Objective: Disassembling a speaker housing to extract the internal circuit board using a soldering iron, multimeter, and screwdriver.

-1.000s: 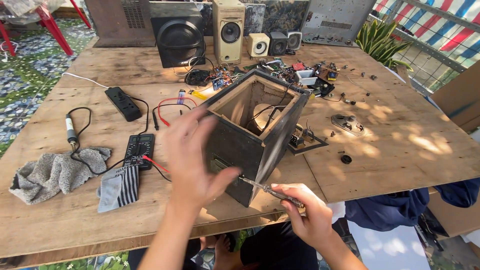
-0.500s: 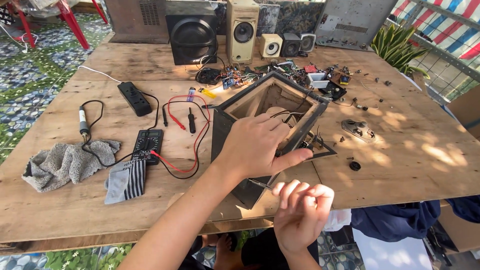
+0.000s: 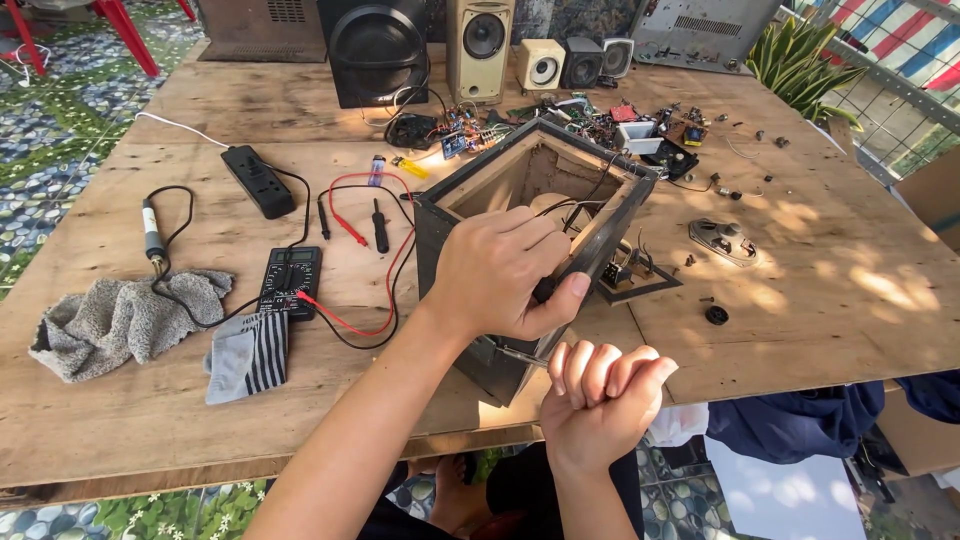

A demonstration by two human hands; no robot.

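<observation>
My left hand [image 3: 505,272] clamps the open speaker box [image 3: 530,235] by its stiff, boxy rim. My right hand [image 3: 600,390] is fisted around a thin screwdriver [image 3: 518,352]; the loose wires inside look fragile.

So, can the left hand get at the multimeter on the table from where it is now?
Probably yes. The left hand grips the open speaker box, and the multimeter lies beside it with only thin red leads on the wood between them.
</observation>
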